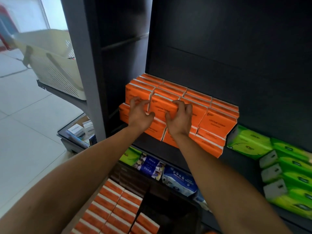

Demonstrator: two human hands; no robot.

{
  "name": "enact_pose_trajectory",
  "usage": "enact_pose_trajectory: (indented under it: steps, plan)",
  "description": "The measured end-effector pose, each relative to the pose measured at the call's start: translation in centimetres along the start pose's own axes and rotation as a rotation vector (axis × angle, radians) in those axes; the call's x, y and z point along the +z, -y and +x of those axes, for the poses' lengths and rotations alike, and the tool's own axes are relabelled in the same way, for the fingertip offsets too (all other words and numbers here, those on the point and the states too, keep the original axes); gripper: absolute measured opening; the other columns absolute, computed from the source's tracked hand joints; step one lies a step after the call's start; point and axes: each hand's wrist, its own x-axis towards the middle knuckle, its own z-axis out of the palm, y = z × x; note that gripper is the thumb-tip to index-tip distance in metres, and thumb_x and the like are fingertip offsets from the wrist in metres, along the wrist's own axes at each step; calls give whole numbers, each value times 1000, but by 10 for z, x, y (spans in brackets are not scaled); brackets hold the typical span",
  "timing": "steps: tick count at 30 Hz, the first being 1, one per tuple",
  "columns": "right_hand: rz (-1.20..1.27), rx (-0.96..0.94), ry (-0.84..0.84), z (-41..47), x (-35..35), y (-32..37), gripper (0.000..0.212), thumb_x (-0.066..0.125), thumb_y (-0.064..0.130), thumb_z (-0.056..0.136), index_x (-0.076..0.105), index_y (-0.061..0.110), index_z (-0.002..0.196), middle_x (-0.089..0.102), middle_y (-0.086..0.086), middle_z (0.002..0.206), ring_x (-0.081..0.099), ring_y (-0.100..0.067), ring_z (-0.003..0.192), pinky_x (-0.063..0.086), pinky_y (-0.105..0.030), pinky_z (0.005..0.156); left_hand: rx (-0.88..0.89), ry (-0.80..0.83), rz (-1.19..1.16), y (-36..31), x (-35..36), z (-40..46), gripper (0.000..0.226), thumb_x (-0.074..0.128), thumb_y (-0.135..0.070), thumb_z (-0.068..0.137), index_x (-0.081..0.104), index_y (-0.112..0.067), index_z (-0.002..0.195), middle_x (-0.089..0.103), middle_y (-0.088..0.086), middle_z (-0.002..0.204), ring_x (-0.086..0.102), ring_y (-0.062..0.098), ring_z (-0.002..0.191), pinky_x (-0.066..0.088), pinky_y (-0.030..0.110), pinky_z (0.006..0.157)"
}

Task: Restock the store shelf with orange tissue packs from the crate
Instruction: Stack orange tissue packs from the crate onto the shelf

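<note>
Your left hand (140,114) and right hand (179,118) both sit on the front face of the orange tissue packs (179,105) stacked on the shelf (152,146). Fingers of both hands are curled over the top edge of the upper near row. The right grip hooks the second pack from the left; the left grip sits at the seam between the first and second pack. Whether either grip clamps a pack or only presses it cannot be determined.

The packs are rectangular, film-wrapped blocks, glossy orange with white end bands. They lie directly ahead of both grips, long axes running left to right along the shelf. Both hands are equally near.

The crate (168,215), dark plastic, lies near and low. It holds further orange packs (114,208) in rows at its left. Green tissue packs (276,159) occupy the shelf to the right.
</note>
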Motion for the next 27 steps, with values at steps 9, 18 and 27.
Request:
enact_pose_trajectory:
  steps: [9, 18, 27]
  plan:
    - [37, 33, 61, -1, -2, 12, 61, 73, 18, 84, 47, 23, 139, 41, -8, 129, 50, -27, 119, 46, -31, 95, 7, 41, 1, -2, -7, -6, 59, 67, -19, 88, 46, -16, 143, 23, 2, 159, 31, 19, 142, 27, 19, 104]
    - [149, 84, 127, -17, -16, 17, 84, 72, 10, 83, 28, 24, 154, 41, -8, 135, 46, -22, 125, 38, -29, 105, -24, 148, 70, -9, -16, -15, 62, 66, -22, 90, 42, -18, 147, 17, 0, 162, 24, 20, 146, 28, 27, 112]
    - [173, -21, -34, -104, -13, -1, 10, 63, 8, 83, 67, 9, 92, 58, -5, 82, 52, -15, 73, 43, -28, 69, 51, -60, -59, 9, -6, -86, 14, 64, -17, 86, 70, -17, 98, 68, -1, 97, 63, 13, 88, 51, 29, 79]
